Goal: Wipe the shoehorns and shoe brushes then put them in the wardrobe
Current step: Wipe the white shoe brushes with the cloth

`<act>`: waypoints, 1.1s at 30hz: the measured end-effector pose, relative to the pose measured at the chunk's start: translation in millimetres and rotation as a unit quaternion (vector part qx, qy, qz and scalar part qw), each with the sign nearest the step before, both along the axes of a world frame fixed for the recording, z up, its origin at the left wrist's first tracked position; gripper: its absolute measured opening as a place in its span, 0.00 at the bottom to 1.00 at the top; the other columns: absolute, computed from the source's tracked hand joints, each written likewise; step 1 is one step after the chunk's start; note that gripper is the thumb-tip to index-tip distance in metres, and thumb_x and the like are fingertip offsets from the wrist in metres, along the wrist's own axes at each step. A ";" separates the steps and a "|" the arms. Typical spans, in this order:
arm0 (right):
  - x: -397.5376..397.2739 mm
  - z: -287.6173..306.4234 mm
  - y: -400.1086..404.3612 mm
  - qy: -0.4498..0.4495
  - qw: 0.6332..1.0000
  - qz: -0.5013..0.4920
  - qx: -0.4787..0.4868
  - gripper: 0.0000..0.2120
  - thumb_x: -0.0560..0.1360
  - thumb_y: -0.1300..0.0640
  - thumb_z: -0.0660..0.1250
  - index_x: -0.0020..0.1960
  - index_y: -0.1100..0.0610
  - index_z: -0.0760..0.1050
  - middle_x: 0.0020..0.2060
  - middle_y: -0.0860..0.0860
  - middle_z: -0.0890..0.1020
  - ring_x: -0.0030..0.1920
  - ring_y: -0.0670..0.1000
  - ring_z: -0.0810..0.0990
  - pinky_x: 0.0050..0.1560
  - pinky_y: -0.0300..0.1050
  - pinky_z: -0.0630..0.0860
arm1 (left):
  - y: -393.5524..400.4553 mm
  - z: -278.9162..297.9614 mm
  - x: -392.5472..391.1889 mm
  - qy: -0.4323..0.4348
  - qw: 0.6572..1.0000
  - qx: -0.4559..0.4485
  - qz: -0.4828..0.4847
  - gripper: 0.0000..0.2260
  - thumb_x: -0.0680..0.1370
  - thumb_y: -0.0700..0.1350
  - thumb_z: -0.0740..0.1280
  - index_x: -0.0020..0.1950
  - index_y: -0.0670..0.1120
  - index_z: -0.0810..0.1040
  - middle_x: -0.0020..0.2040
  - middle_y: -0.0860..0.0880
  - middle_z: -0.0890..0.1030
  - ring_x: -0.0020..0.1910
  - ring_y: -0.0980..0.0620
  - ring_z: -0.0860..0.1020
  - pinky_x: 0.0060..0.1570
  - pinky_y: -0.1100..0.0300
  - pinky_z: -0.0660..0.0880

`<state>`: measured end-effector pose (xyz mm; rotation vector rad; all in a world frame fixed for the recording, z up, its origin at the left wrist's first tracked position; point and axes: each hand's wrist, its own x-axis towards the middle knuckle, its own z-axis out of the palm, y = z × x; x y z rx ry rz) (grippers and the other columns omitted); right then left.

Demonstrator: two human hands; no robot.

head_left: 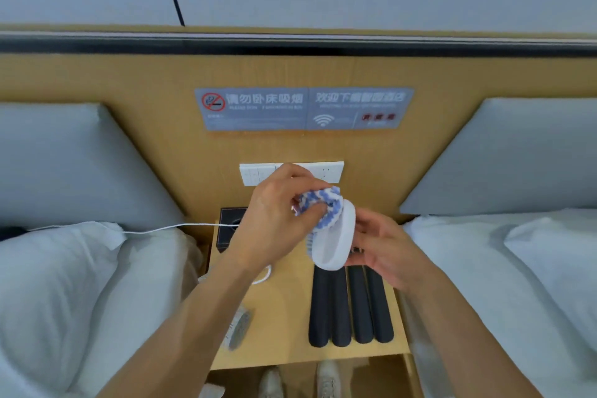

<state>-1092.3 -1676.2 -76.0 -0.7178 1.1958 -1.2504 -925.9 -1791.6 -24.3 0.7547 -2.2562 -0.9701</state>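
Four black shoehorns (350, 307), one white shoehorn (334, 242), one cloth (318, 203), two hands.

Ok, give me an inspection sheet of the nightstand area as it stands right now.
Surface: wooden nightstand between two beds.
Job's things: white shoehorn held up over the nightstand; four black shoehorns lying side by side on it.
Clutter: black box at the back; a small wrapped item near the left edge.
Hands: left hand grips a blue-and-white cloth against the white shoehorn; right hand holds that shoehorn.
Cables: white cable running from the left bed to the nightstand.
Surroundings: switch panel, wall sign, pillows.
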 end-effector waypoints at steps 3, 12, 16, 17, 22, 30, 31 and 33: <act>-10.4 21.0 0.1 0.013 1.000 -0.006 -0.026 0.20 0.74 0.52 0.73 0.65 0.51 0.79 0.61 0.58 0.82 0.59 0.60 0.82 0.49 0.54 0.82 | 1.1 20.4 -6.9 0.002 0.998 -0.059 -0.027 0.13 0.72 0.38 0.72 0.56 0.46 0.83 0.53 0.51 0.81 0.52 0.56 0.78 0.52 0.57 0.76; -24.5 52.9 -12.2 0.014 0.996 -0.010 -0.086 0.19 0.77 0.60 0.70 0.67 0.50 0.77 0.61 0.59 0.82 0.60 0.63 0.82 0.51 0.56 0.83 | 6.4 57.9 -13.8 -0.011 0.979 -0.203 -0.009 0.11 0.74 0.38 0.72 0.55 0.41 0.83 0.49 0.46 0.78 0.46 0.49 0.76 0.43 0.61 0.72; -24.8 59.6 -14.4 0.001 0.994 -0.001 -0.105 0.28 0.76 0.64 0.69 0.72 0.44 0.71 0.63 0.59 0.81 0.60 0.62 0.81 0.50 0.58 0.83 | 8.3 65.2 -10.4 -0.021 0.974 -0.226 0.001 0.10 0.74 0.39 0.72 0.56 0.41 0.83 0.50 0.45 0.78 0.46 0.49 0.76 0.42 0.63 0.68; -24.6 61.4 -14.7 -0.003 0.994 0.004 -0.110 0.30 0.76 0.64 0.69 0.73 0.43 0.70 0.63 0.59 0.81 0.60 0.63 0.82 0.50 0.58 0.83 | 9.3 66.1 -9.3 -0.023 0.973 -0.230 0.000 0.10 0.75 0.39 0.72 0.56 0.41 0.83 0.50 0.45 0.78 0.46 0.48 0.76 0.42 0.63 0.68; -28.7 72.9 -15.4 0.005 0.992 0.008 -0.127 0.29 0.78 0.63 0.67 0.74 0.42 0.68 0.64 0.60 0.80 0.60 0.64 0.81 0.54 0.63 0.81 | 15.8 66.6 -1.3 -0.035 0.967 -0.250 -0.041 0.10 0.75 0.37 0.71 0.56 0.44 0.84 0.52 0.45 0.76 0.45 0.54 0.71 0.42 0.69 0.66; -25.0 79.7 -17.2 0.028 0.996 -0.020 -0.082 0.21 0.75 0.63 0.68 0.65 0.47 0.78 0.58 0.61 0.83 0.56 0.65 0.83 0.50 0.61 0.83 | 12.0 66.4 12.8 -0.097 0.957 -0.248 -0.112 0.11 0.75 0.38 0.71 0.55 0.47 0.84 0.52 0.48 0.74 0.47 0.59 0.66 0.42 0.76 0.63; -23.1 78.8 -18.2 0.022 0.997 -0.027 -0.073 0.21 0.76 0.65 0.67 0.64 0.47 0.78 0.57 0.62 0.83 0.55 0.65 0.83 0.49 0.60 0.83 | 11.2 65.6 14.6 -0.100 0.959 -0.240 -0.110 0.11 0.74 0.38 0.72 0.56 0.48 0.84 0.53 0.49 0.74 0.47 0.60 0.67 0.42 0.77 0.64; -18.4 76.8 -19.6 0.011 0.998 -0.044 -0.052 0.20 0.78 0.68 0.65 0.64 0.49 0.78 0.55 0.62 0.84 0.53 0.64 0.84 0.45 0.57 0.84 | 11.1 62.4 17.8 -0.091 0.967 -0.216 -0.103 0.12 0.74 0.39 0.73 0.56 0.49 0.84 0.52 0.52 0.73 0.47 0.60 0.70 0.42 0.77 0.66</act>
